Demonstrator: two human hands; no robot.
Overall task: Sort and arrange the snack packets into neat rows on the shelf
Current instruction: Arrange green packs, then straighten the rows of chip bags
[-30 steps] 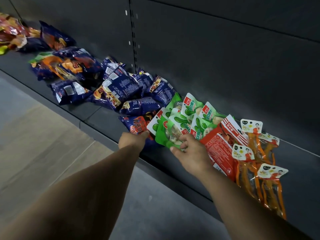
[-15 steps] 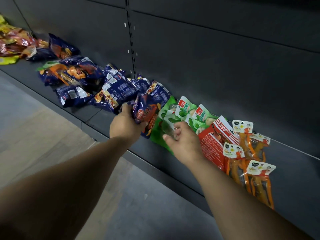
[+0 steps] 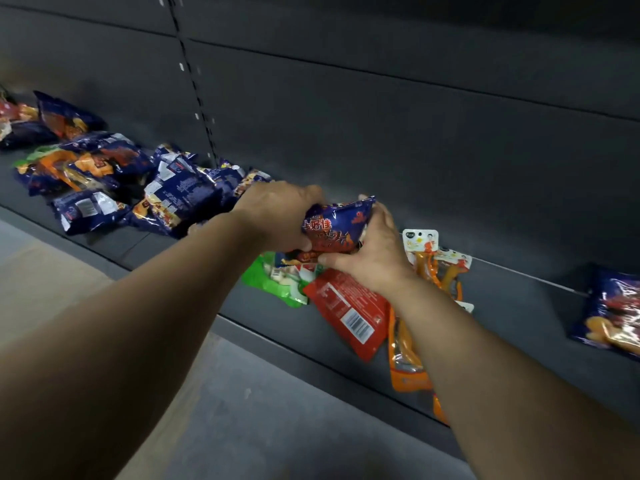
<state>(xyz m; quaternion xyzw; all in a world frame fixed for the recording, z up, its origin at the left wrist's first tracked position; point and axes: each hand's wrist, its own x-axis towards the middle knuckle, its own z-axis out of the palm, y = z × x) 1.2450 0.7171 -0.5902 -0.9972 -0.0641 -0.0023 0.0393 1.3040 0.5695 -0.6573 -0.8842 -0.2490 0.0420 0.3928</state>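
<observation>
A blue snack packet with red print is held above the shelf between both hands. My left hand grips its left end, my right hand wraps its right side and underside. Beneath them lie green packets, a red packet and orange hanging packets. A loose heap of blue packets lies to the left on the dark shelf. One more blue packet leans at the far right.
The shelf's dark back panel rises behind everything, with a slotted upright. More mixed orange and blue packets lie at the far left. Grey floor runs below the shelf's front edge.
My left hand has carried the blue packet from the heap rightward, over the green packets. My right hand has left the green packets and taken hold of the blue one. The view has shifted right.
</observation>
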